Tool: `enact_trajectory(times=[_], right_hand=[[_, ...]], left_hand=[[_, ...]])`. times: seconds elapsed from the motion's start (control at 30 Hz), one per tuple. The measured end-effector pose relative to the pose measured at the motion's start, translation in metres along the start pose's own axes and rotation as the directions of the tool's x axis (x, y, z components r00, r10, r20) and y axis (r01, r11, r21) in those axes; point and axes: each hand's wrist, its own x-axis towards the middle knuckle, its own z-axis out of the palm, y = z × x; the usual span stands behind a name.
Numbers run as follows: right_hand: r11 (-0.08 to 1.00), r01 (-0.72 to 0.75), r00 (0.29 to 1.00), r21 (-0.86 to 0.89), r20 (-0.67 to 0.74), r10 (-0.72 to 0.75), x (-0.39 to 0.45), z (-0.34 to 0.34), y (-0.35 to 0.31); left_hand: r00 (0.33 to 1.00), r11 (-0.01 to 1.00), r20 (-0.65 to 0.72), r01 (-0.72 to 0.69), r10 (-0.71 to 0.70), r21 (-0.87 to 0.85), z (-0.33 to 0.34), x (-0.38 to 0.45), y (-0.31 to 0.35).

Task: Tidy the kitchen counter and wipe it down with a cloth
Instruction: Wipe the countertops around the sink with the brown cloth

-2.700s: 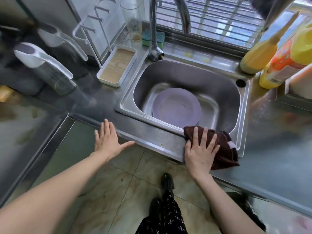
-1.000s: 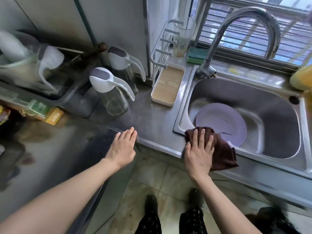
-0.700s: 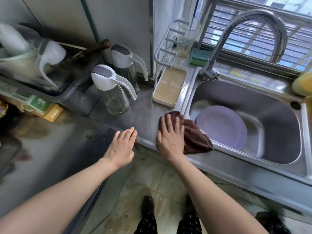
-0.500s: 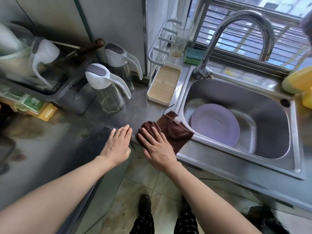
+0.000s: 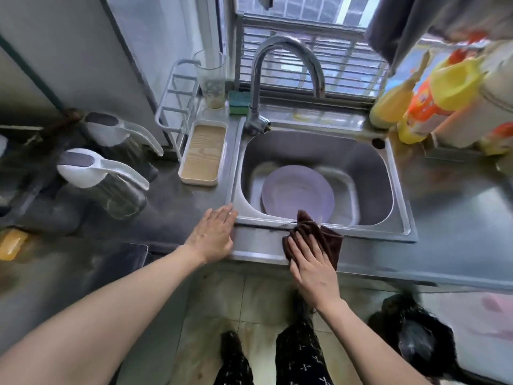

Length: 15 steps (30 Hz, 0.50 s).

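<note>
**We wipe the front edge of the sink**

Our right hand (image 5: 311, 262) lies flat on the brown cloth (image 5: 319, 240). The cloth sits on the shiny front strip of the counter (image 5: 258, 245), right at the near rim of the sink (image 5: 394, 234). One corner of the cloth pokes up over the rim, toward the purple plate (image 5: 297, 190) lying in the bottom of the sink. We think the hand is flat so it can push the cloth down hard and slide it along the metal.

The fingers of the right hand are straight and a little spread. They are not curled around the cloth. They just press on top of it, and the far part of the cloth sticks out past the fingertips.

Our left hand (image 5: 213, 234) rests on the counter edge near the left corner of the sink. Its fingers are straight and close together. It holds nothing. We think it is there to keep us steady while we lean in.

Two pitchers with white lids (image 5: 102, 170), a small tray (image 5: 202, 154) and a white rack (image 5: 177, 101) stand on the counter to the left of the sink, away from the cloth. Yellow and orange bottles (image 5: 416, 107) stand on the far right. We guess the wiping is only partly done, with the counter on both sides still left to wipe.
</note>
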Motion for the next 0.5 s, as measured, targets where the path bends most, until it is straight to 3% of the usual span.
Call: enact_trajectory(times=[0.13, 0.3, 0.5], right_hand=[[0.983, -0.181, 0.983, -0.018, 0.011, 0.182, -0.007, -0.012, 0.064], [0.986, -0.161, 0.986, -0.039, 0.041, 0.162, -0.013, -0.027, 0.14], [0.938, -0.344, 0.939, 0.051, 0.036, 0.343, -0.002, -0.048, 0.223]], left_hand=[[0.995, 0.997, 0.053, -0.079, 0.08, -0.02, -0.003, 0.031, 0.037], [0.99, 0.993, 0.1, -0.099, 0.105, -0.063, -0.001, 0.074, 0.09], [0.981, 0.992, 0.148, -0.122, 0.127, -0.041, -0.017, 0.134, 0.14]])
